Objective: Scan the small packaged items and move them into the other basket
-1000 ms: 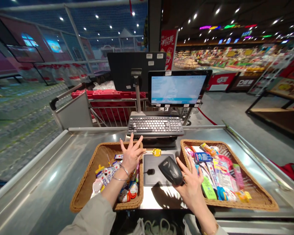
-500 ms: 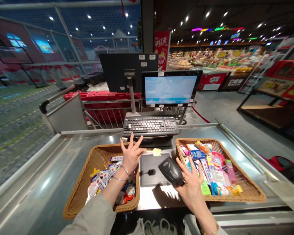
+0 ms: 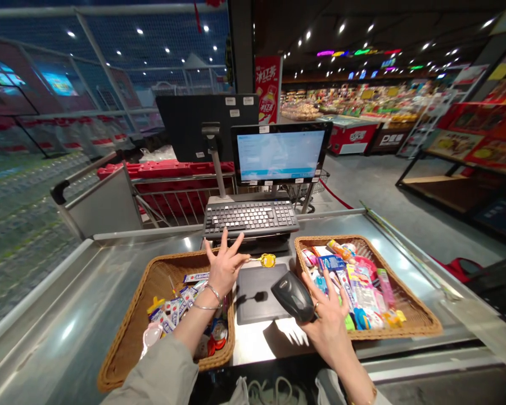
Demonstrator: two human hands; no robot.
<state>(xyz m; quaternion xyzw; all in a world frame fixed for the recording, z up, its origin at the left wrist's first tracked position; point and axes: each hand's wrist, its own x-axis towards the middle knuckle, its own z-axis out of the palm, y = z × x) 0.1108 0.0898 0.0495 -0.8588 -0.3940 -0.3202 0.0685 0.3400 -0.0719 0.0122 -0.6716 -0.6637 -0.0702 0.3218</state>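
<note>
My left hand (image 3: pixel 225 269) pinches the thin stick of a yellow lollipop (image 3: pixel 268 260) between thumb and forefinger, its other fingers spread. The lollipop's head points right, above a dark grey pad (image 3: pixel 259 298) on the counter. A black handheld barcode scanner (image 3: pixel 293 297) is in my right hand (image 3: pixel 326 315), its head turned toward the lollipop and pad. Beneath my left forearm is a wicker basket (image 3: pixel 124 320) with wrapped sweets (image 3: pixel 175 312). Beside my right hand stands a second wicker basket (image 3: pixel 419 306) holding colourful packaged candy and small toys (image 3: pixel 360 281).
Behind the pad are a keyboard (image 3: pixel 253 216) and a lit monitor (image 3: pixel 281 154), with another monitor (image 3: pixel 194 126) facing away. Both baskets stand on a metal counter (image 3: pixel 67 298) with raised edges. A shopping cart (image 3: pixel 177 197) is beyond it.
The lollipop has turned slightly in my left hand, showing a deeper yellow face. The whole view has shifted a little to the right; both hands keep their grips.
</note>
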